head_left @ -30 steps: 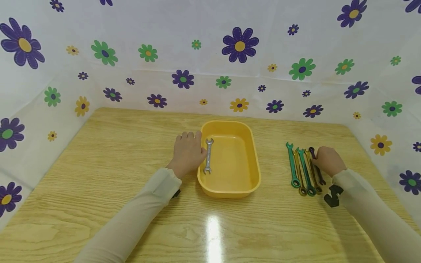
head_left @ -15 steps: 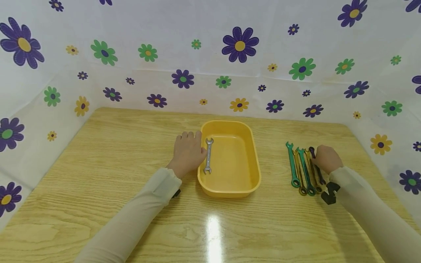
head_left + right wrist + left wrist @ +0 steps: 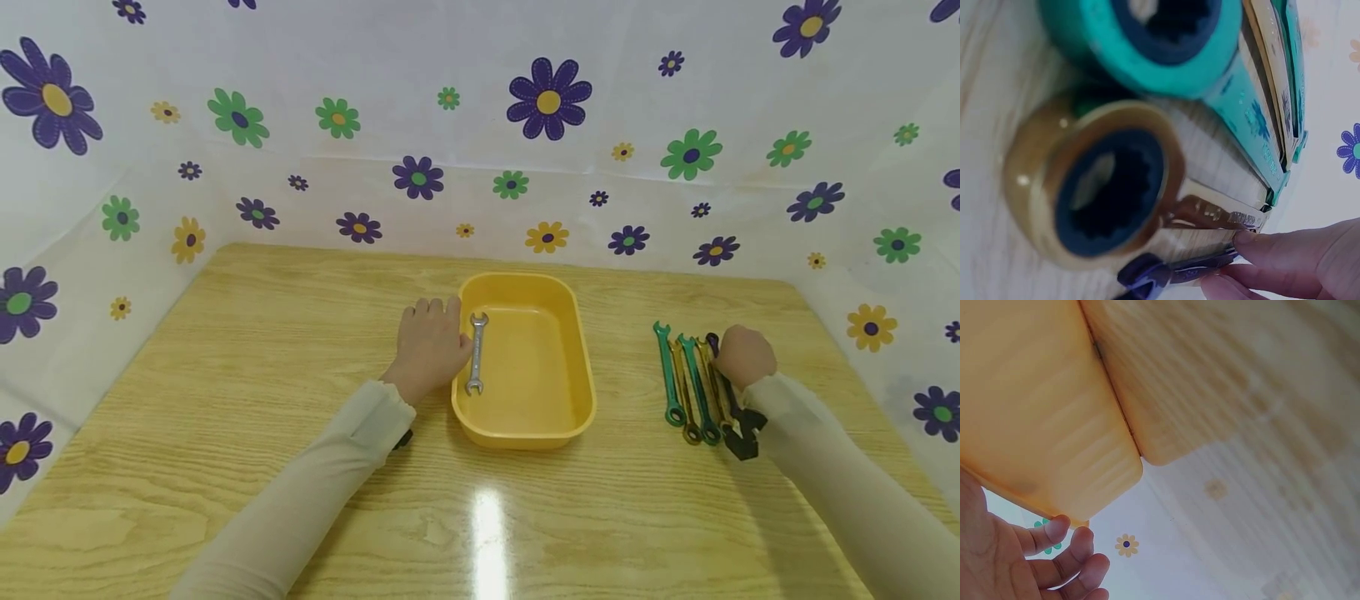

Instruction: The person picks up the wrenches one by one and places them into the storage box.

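My left hand holds the left rim of a yellow plastic basin, thumb over the edge and fingers along the outside. In the left wrist view its fingers are bent beside the rim. Inside the basin, near that wall, lies a silver open-end wrench. At the right my right hand pinches a dark purple wrench between thumb and fingers, its open end low over the table. This wrench is the rightmost of a row, beside a gold combination wrench and a green combination wrench.
More green and gold wrenches lie in the same row, with a green wrench at its left end. The wooden table carries everything. Behind and at both sides hangs a white cloth printed with flowers.
My right hand and wrist have shifted slightly left, and the black wrist piece now overlaps the lower ends of the wrenches. My left hand, the basin and the silver wrench stay put.
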The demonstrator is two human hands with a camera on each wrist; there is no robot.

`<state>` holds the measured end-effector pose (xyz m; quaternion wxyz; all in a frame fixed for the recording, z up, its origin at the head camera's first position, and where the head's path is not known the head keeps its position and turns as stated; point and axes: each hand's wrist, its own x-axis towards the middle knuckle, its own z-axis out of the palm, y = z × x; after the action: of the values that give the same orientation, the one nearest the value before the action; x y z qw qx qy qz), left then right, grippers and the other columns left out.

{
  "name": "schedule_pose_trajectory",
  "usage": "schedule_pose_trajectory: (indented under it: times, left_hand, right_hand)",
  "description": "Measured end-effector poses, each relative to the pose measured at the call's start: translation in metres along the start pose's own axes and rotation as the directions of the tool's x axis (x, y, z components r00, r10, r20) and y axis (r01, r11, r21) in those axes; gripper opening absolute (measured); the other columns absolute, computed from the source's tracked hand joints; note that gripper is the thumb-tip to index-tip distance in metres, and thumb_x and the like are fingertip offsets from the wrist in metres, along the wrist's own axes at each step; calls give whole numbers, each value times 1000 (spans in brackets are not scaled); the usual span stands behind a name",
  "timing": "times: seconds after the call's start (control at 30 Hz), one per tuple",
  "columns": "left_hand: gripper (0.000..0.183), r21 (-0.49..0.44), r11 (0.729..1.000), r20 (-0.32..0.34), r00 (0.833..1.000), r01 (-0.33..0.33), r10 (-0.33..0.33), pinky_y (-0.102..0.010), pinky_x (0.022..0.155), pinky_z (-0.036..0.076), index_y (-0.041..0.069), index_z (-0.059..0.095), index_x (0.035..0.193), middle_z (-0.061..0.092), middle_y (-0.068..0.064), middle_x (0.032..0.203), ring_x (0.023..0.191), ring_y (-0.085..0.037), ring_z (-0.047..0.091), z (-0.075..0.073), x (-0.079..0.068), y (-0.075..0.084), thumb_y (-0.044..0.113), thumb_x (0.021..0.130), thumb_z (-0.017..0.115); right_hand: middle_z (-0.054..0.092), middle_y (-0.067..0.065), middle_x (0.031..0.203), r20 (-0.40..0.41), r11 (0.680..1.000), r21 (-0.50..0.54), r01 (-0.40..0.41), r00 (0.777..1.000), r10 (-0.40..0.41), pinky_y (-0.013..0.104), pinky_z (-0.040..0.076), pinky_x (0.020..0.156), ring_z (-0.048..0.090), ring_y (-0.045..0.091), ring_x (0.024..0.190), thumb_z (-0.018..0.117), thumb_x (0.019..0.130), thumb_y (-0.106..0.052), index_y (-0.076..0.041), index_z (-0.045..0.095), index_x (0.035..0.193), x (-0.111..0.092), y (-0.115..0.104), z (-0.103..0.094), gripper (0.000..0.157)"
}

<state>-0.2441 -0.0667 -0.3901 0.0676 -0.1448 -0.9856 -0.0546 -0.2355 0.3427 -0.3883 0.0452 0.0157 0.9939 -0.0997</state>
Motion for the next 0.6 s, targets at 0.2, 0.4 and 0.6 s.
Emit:
schedule_pose_trajectory:
  times: [0.2, 0.4, 0.6]
  left_hand:
    - [31, 10, 1000, 2, 1000, 2, -2, -43, 85, 42, 2, 49, 109, 56, -15, 94, 91, -32, 51, -1, 0, 1, 25, 88, 47]
    - [30, 6, 1000, 14, 1000, 8, -8, -43, 85, 42, 3, 49, 108, 55, -14, 93, 91, -32, 51, -3, 0, 2, 24, 87, 46]
    - [32, 0, 1000, 25, 1000, 13, -13, -44, 86, 42, 2, 48, 111, 55, -15, 95, 93, -32, 51, -2, 0, 2, 25, 88, 46]
  right_hand:
    - [54, 15, 51, -20, 1000, -9, -23, 1000, 23, 34, 40, 45, 48, 22, 47, 51, 80, 1, -3, 47, 51, 0, -3, 0, 30]
    - [44, 8, 48, -40, 999, 12, -41, 998, 41, 30, 32, 43, 37, 18, 47, 43, 80, 5, -10, 36, 50, 1, -2, 2, 34]
    - [49, 13, 52, -36, 997, 6, -73, 997, 74, 31, 34, 44, 41, 20, 49, 41, 81, 4, -7, 39, 52, 2, -2, 4, 32]
